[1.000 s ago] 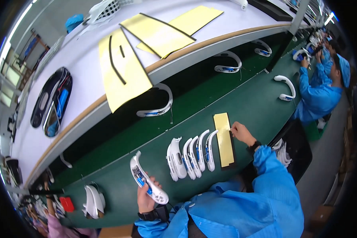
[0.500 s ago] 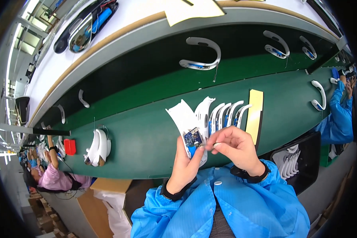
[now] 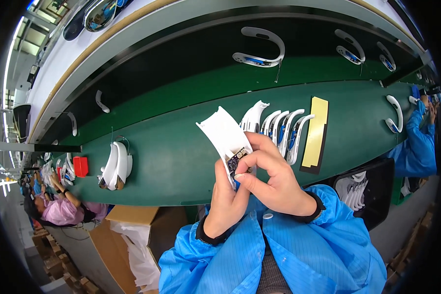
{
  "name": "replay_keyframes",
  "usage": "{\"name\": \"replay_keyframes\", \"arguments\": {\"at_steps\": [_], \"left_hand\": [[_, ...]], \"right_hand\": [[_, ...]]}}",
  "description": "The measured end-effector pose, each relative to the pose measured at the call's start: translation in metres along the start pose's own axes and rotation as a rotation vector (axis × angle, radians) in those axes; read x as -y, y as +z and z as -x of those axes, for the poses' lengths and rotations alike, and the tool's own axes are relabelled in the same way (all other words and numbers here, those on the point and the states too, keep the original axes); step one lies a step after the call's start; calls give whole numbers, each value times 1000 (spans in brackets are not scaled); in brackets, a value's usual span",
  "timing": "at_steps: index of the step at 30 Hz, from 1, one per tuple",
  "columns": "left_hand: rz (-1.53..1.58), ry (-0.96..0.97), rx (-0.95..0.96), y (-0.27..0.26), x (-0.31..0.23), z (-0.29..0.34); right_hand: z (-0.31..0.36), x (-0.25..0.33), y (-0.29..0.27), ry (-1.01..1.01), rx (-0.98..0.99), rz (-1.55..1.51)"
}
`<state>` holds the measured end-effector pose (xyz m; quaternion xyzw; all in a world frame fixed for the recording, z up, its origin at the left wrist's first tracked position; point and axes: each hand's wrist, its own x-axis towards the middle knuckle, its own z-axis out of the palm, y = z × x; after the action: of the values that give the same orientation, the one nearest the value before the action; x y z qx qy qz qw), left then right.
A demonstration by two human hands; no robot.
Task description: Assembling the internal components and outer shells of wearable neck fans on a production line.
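My left hand [image 3: 226, 201] is closed round the lower end of a curved white plastic housing [image 3: 224, 131]. A small dark blue circuit board [image 3: 236, 160] sits in that end, with a bit of bright blue below it. Over the board bends my right hand [image 3: 274, 181], its thumb and index finger pinched together at the board's edge. Whatever lies between those fingertips is too small or hidden to make out. Just beyond my right hand stands a row of several curved white housings [image 3: 282, 128] with blue parts inside.
A yellow strip on a dark backing [image 3: 315, 134] lies right of the row. White housings stand together [image 3: 116, 166] at the left, near a red box [image 3: 81, 166]. A black bin with white parts [image 3: 356, 193] is at right. Co-workers in pink [image 3: 63, 210] and blue [image 3: 410, 142] sit along the green bench.
My right hand has moved left and forward onto the circuit board, now covering part of it. My left hand still holds the housing. The whole view has shifted slightly.
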<state>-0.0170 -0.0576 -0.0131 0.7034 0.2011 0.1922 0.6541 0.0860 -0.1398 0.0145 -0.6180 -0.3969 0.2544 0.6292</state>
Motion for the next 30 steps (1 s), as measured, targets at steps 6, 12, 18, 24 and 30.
{"name": "replay_keyframes", "arguments": {"at_steps": [6,12,18,24,30], "left_hand": [[82,-21,-10,1,1,0],[100,-35,-9,-2,-1,-1],[93,-28,-23,-3,-1,-2],[61,-26,-39,-1,2,-1],[-86,29,-37,-10,11,-2]], "right_hand": [[-1,0,3,-24,-4,21],[-2,-2,8,-72,-36,50],[-3,-9,13,-107,-52,69],[-2,-15,20,-68,-98,11],[-4,-27,32,-148,-144,102]]}}
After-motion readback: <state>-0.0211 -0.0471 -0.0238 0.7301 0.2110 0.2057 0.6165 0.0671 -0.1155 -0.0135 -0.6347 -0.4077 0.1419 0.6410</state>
